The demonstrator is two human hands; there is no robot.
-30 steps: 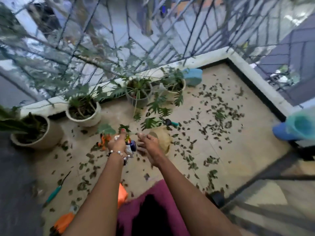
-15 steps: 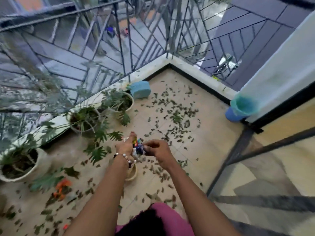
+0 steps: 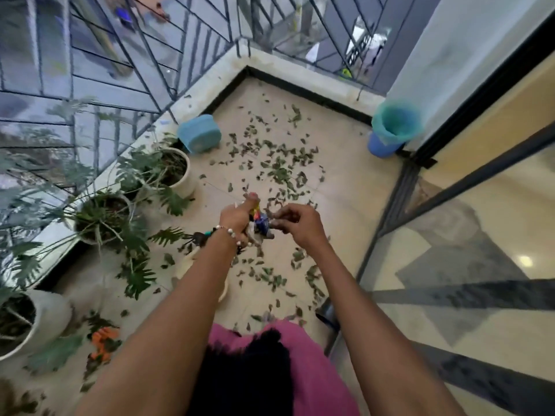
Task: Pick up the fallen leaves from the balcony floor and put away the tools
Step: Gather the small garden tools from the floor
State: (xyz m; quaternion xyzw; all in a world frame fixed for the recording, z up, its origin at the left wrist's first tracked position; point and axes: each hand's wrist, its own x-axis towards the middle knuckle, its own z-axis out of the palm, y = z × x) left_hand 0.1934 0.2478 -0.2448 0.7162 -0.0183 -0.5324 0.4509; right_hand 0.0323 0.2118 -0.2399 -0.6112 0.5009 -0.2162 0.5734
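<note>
Several green fallen leaves (image 3: 279, 172) lie scattered over the beige balcony floor (image 3: 354, 199). Both my hands are raised in front of me over the leaves. My left hand (image 3: 237, 216), with a bead bracelet at the wrist, grips a small crumpled colourful packet (image 3: 260, 222) of blue, red and yellow. My right hand (image 3: 295, 223) pinches the packet's right side with curled fingers. An orange tool (image 3: 103, 345) lies on the floor at the lower left. A dark-handled tool (image 3: 198, 237) shows just left of my left wrist.
Three white plant pots (image 3: 186, 175) with leafy plants line the left ledge under the metal railing (image 3: 120, 55). A blue container (image 3: 199, 137) sits near the corner. A blue bin with a green liner (image 3: 393, 127) stands by the sliding door frame (image 3: 387, 223).
The view has swung right and tilted, bringing the bin and door into sight. Both hands stay together on the packet, with the right fingers shifting on it.
</note>
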